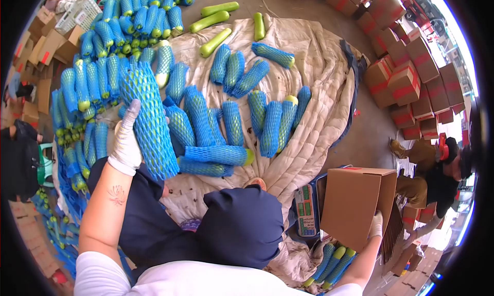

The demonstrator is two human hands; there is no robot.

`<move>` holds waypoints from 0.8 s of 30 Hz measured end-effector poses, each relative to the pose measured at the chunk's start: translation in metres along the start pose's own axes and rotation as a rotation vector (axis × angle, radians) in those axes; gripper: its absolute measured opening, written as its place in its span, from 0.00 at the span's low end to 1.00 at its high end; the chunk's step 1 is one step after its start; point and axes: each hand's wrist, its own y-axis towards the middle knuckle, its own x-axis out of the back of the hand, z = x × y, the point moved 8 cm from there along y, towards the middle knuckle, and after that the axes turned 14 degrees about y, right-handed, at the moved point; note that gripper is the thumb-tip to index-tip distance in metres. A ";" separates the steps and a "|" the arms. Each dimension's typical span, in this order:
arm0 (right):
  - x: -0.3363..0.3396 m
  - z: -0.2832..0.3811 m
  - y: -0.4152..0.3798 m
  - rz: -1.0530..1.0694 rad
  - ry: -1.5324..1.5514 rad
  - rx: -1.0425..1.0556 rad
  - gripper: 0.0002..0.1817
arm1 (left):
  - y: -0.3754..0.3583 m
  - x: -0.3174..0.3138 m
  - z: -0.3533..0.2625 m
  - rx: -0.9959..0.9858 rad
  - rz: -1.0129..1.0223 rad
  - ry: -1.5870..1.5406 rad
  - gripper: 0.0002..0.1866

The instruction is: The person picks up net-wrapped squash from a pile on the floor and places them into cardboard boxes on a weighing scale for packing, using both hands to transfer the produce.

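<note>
My left hand, in a whitish glove, is closed on a gourd in blue foam netting, held upright at the left. On the right, my gloved right hand grips the edge of an open cardboard box. The box stands beside a scale with a display panel. More netted gourds lie on a beige quilted cloth in front of me. Several bare green gourds rest at the cloth's far edge. A few netted gourds lie below the box.
A large pile of netted gourds fills the left side. Stacked cartons stand at the right. A person is beyond the box, and another in dark clothes is at the far left. A white crate stands at the upper left.
</note>
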 end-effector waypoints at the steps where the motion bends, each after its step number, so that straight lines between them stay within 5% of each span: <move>1: 0.005 0.012 -0.014 -0.017 -0.012 -0.003 0.25 | -0.004 0.001 -0.006 0.007 0.023 -0.045 0.33; 6: 0.041 0.130 -0.125 -0.192 0.650 0.124 0.29 | -0.011 0.008 -0.026 -0.050 -0.030 -0.124 0.32; 10: -0.069 0.268 -0.153 0.195 0.802 0.417 0.32 | 0.004 0.002 -0.019 0.024 -0.008 -0.135 0.34; 12: -0.182 0.302 -0.137 0.437 0.879 0.200 0.35 | 0.007 -0.009 -0.021 0.033 0.025 -0.138 0.34; 17: -0.440 0.318 -0.045 0.663 0.043 0.341 0.42 | 0.017 -0.020 -0.024 0.066 0.040 -0.133 0.37; 21: -0.511 0.383 0.029 0.810 -0.133 0.407 0.33 | 0.027 -0.008 -0.025 0.088 -0.087 -0.065 0.39; 24: -0.516 0.450 0.149 0.187 -0.068 0.752 0.24 | 0.031 -0.003 -0.028 0.064 -0.145 -0.012 0.40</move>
